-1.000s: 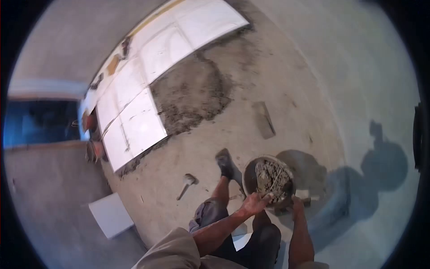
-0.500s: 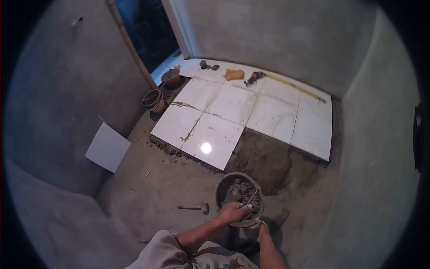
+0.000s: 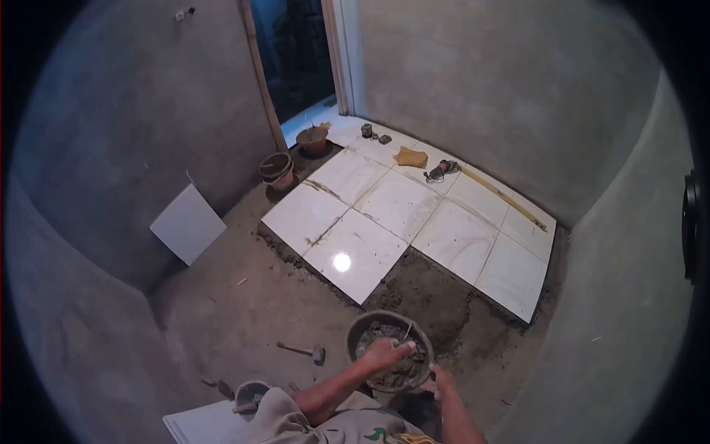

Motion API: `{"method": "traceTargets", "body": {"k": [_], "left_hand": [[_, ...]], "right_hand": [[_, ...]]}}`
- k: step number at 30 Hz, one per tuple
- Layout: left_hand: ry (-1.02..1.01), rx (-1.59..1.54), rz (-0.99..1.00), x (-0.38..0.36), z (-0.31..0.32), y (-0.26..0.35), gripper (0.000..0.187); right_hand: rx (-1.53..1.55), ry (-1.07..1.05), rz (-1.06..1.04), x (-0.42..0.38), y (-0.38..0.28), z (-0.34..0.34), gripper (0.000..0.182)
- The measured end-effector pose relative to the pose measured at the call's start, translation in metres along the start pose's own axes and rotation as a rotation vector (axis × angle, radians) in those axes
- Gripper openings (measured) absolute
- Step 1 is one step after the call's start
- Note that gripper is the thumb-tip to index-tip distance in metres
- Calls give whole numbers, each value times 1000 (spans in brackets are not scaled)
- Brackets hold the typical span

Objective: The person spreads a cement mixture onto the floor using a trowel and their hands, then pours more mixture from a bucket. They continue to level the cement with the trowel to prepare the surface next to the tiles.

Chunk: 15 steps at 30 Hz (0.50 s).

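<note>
My left hand point(image 3: 386, 355) is closed round a thin tool point(image 3: 408, 331), probably a trowel, over a round basin point(image 3: 358, 328) of wet grey mortar point(image 3: 379, 337). The tool's lower end is hidden by the hand and mortar. At the basin's right rim, my right hand point(image 3: 442, 382) grips the edge. Behind the basin lies a patch of rough mortar point(image 3: 429, 292) beside laid white tiles point(image 3: 355, 255).
A mallet point(image 3: 316, 354) lies left of the basin. At lower left are a small bucket point(image 3: 253, 392) and stacked tiles point(image 3: 196, 425). One tile point(image 3: 188, 224) leans on the wall. Buckets point(image 3: 276, 170) stand near the doorway; a power tool point(image 3: 444, 169) and yellow bar point(image 3: 503, 195) lie on the tiles.
The camera view has shifted, bringing the small bucket and stacked tiles into view at lower left. The basin is a little lower in view, with both hands still at it.
</note>
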<state>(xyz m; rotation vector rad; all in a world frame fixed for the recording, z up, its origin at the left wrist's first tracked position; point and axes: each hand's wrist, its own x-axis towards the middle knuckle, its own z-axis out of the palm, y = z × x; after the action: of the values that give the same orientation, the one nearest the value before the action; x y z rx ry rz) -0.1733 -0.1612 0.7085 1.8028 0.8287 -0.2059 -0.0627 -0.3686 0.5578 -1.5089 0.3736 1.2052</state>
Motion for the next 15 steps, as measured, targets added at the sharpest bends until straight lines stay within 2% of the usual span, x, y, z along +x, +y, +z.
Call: {"method": "traceTargets", "body": {"k": [1,3,7,9,10,12,14,15], "left_hand": [[-25,11,-59,-8,26,-8,63],[-110,41,-172,-7,48,18,61],[-149,23,-146,8,121,27,59],[-184,10,-194,-7,142,50,58],[-178,24,-188,-11,155,58,58],[-252,-32,-181,-20,177,73,58],[-298,-89,-131,-33,187,112,62],[-377,-63,-152,-40,188,137,63]], "right_hand": [[57,-24,4,2,26,-20,39],[76,23,17,0,29,-48,35],[124,-92,94,32,78,-134,37],[87,81,84,13,90,-165,49],[97,73,75,7,92,-185,49],[155,135,191,-8,93,-229,63],[310,19,99,-17,107,-277,72],[373,31,38,-49,88,-278,72]]}}
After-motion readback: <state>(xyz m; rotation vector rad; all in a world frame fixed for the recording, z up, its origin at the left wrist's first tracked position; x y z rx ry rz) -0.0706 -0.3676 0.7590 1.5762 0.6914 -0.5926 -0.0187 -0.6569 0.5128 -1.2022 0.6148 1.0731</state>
